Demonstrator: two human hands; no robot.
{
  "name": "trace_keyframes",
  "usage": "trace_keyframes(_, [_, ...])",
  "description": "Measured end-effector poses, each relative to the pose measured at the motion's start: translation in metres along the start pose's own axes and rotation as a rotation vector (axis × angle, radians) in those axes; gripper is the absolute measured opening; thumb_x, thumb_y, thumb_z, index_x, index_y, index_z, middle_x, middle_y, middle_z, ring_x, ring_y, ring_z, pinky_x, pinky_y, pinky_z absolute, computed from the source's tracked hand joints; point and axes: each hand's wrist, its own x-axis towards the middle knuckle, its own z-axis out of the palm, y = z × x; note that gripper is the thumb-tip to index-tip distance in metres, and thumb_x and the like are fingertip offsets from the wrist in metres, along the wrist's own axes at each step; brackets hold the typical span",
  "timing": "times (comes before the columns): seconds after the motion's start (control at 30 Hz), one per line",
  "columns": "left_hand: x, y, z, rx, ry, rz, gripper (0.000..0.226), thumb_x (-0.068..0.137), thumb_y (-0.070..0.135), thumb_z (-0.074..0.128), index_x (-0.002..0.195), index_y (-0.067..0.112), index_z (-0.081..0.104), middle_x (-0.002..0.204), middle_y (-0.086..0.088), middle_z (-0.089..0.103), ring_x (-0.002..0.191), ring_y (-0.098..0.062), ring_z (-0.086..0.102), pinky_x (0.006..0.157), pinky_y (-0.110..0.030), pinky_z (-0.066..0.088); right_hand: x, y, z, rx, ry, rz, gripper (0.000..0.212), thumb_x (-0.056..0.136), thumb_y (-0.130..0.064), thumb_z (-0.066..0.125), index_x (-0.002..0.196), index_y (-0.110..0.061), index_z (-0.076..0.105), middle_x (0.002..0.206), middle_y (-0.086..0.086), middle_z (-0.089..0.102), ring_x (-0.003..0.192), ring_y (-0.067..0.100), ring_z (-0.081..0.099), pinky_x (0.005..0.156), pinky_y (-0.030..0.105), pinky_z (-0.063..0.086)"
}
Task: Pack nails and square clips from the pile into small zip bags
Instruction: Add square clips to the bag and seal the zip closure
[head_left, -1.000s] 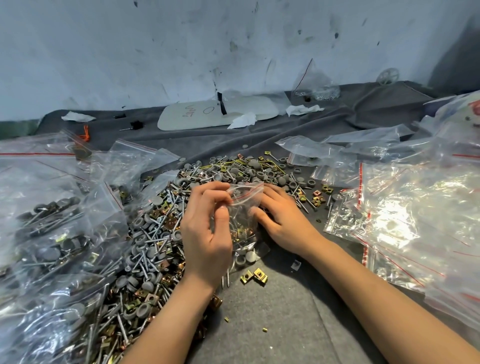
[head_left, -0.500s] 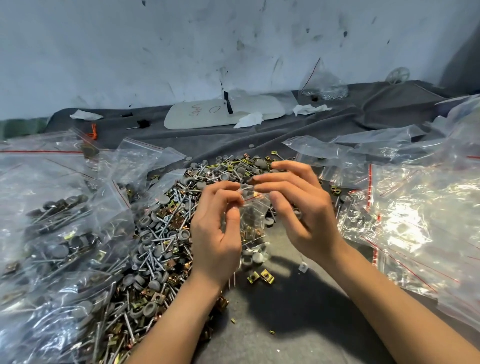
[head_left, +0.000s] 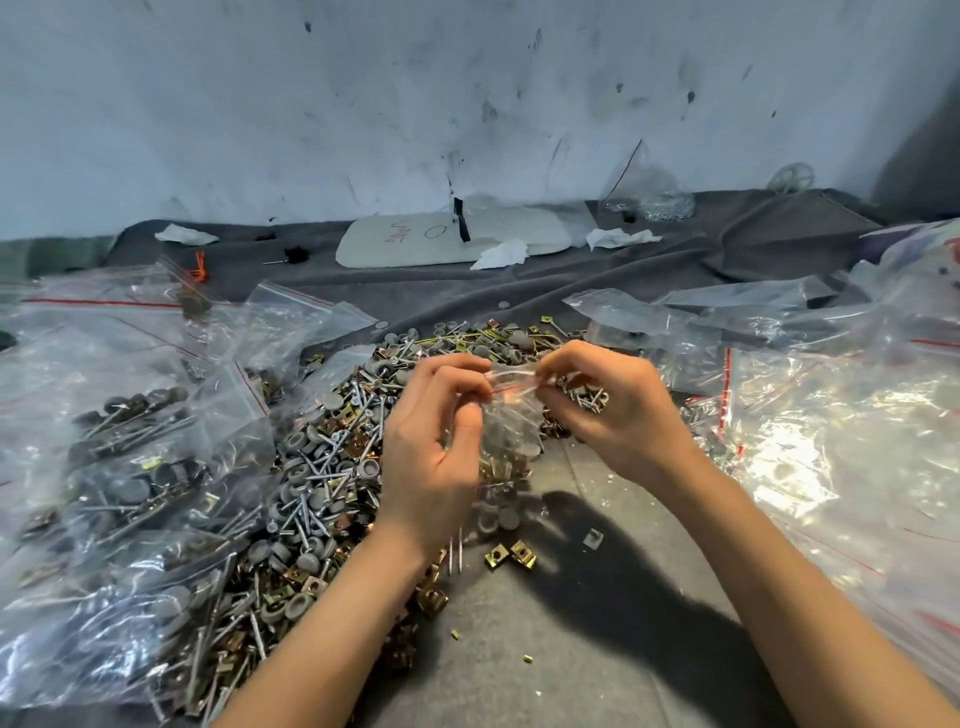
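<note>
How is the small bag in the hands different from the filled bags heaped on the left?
The small zip bag hangs upright; the filled bags lie on their sides in a heap. The left hand and right hand pinch the small zip bag's top; nothing touches the filled bags. Both are clear plastic holding grey-capped nails.

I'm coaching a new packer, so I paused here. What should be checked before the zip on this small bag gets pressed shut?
1. Left hand pinches the top of the small zip bag: ok.
2. Right hand pinches the top's other end: ok.
3. Grey-capped nails and brass clips both inside: ok.
4. Count inside: cannot tell.
5. Red zip line free of trapped parts: cannot tell, blurred.
6. Strays gathered: not ok, loose clips lie on the cloth, apart from the pile.
</note>
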Motion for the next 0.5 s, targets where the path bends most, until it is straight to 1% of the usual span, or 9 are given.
trace_keyframes(0.07, [0.015, 0.013, -0.009, 0.013, -0.077, -0.063, 0.016, 0.090, 0.004, 0.048, 0.085, 0.016, 0.058, 0.128, 0.002, 0.042, 0.108, 0.006, 0.049, 0.089, -0.013, 0.045, 0.005, -0.005, -0.012, 0.015, 0.033, 0.028, 0.016, 0.079, 0.002, 0.072, 0.090, -0.009, 0.066, 0.078, -0.009, 0.063, 0.071, 0.004, 0.060, 0.068, 0.024, 0.052])
trace_keyframes(0.1, [0.024, 0.019, -0.016, 0.037, -0.117, -0.077, 0.017, 0.092, 0.003, 0.050, 0.086, 0.018, 0.058, 0.130, 0.006, 0.038, 0.111, 0.011, 0.046, 0.092, -0.011, 0.044, 0.008, -0.009, -0.018, 0.015, 0.067, 0.011, 0.018, 0.079, 0.002, 0.073, 0.090, -0.011, 0.066, 0.076, -0.013, 0.061, 0.069, 0.001, 0.059, 0.067, 0.017, 0.050])
trace_keyframes(0.13, [0.032, 0.024, -0.024, 0.060, -0.154, -0.063, 0.020, 0.092, 0.001, 0.053, 0.088, 0.020, 0.059, 0.126, 0.007, 0.041, 0.109, 0.012, 0.047, 0.091, -0.011, 0.045, 0.011, -0.013, -0.024, 0.011, 0.115, -0.028, 0.018, 0.078, 0.001, 0.073, 0.090, -0.012, 0.066, 0.076, -0.013, 0.060, 0.068, 0.002, 0.059, 0.067, 0.013, 0.048])
trace_keyframes(0.17, [0.038, 0.030, -0.031, 0.067, -0.184, -0.028, 0.024, 0.091, -0.002, 0.054, 0.089, 0.022, 0.060, 0.117, 0.006, 0.050, 0.102, 0.009, 0.052, 0.087, -0.013, 0.047, 0.013, -0.018, -0.030, 0.000, 0.166, -0.081, 0.016, 0.078, 0.001, 0.073, 0.089, -0.009, 0.067, 0.076, -0.011, 0.061, 0.068, 0.004, 0.059, 0.067, 0.011, 0.048])
trace_keyframes(0.23, [0.044, 0.039, -0.040, 0.070, -0.228, 0.036, 0.030, 0.088, -0.006, 0.056, 0.093, 0.024, 0.062, 0.095, 0.009, 0.063, 0.086, 0.002, 0.060, 0.077, -0.012, 0.048, 0.015, -0.028, -0.039, -0.025, 0.211, -0.131, 0.012, 0.078, 0.000, 0.072, 0.087, -0.007, 0.068, 0.077, -0.004, 0.064, 0.068, 0.010, 0.060, 0.067, 0.015, 0.050])
trace_keyframes(0.33, [0.038, 0.047, -0.045, 0.138, -0.217, 0.057, 0.033, 0.088, -0.004, 0.061, 0.102, 0.026, 0.063, 0.086, 0.011, 0.067, 0.082, -0.003, 0.064, 0.073, -0.013, 0.049, 0.011, -0.041, -0.048, 0.097, 0.113, 0.042, 0.023, 0.081, -0.001, 0.072, 0.092, -0.020, 0.066, 0.076, 0.004, 0.066, 0.065, 0.020, 0.062, 0.064, 0.028, 0.054])
trace_keyframes(0.4, [0.034, 0.049, -0.047, 0.102, -0.197, 0.044, 0.041, 0.086, 0.003, 0.066, 0.108, 0.038, 0.059, 0.083, 0.011, 0.069, 0.081, -0.004, 0.067, 0.074, -0.016, 0.052, 0.006, -0.045, -0.054, 0.191, 0.123, 0.126, 0.027, 0.082, -0.003, 0.072, 0.097, -0.023, 0.064, 0.078, 0.005, 0.067, 0.067, 0.020, 0.063, 0.063, 0.026, 0.054])
trace_keyframes(0.43, [0.032, 0.049, -0.048, 0.082, -0.189, 0.021, 0.046, 0.085, 0.008, 0.069, 0.110, 0.044, 0.056, 0.082, 0.012, 0.071, 0.081, -0.002, 0.067, 0.075, -0.015, 0.053, 0.003, -0.046, -0.057, 0.230, 0.128, 0.157, 0.025, 0.081, -0.002, 0.072, 0.095, -0.020, 0.065, 0.078, 0.005, 0.069, 0.068, 0.018, 0.064, 0.063, 0.024, 0.053])
trace_keyframes(0.5, [0.027, 0.047, -0.048, 0.033, -0.204, -0.064, 0.054, 0.079, 0.017, 0.074, 0.117, 0.050, 0.053, 0.082, 0.015, 0.073, 0.081, 0.002, 0.068, 0.077, -0.012, 0.051, -0.002, -0.048, -0.060, 0.340, 0.114, 0.269, 0.018, 0.077, 0.002, 0.073, 0.083, -0.015, 0.069, 0.072, 0.001, 0.071, 0.065, 0.011, 0.064, 0.061, 0.018, 0.049])
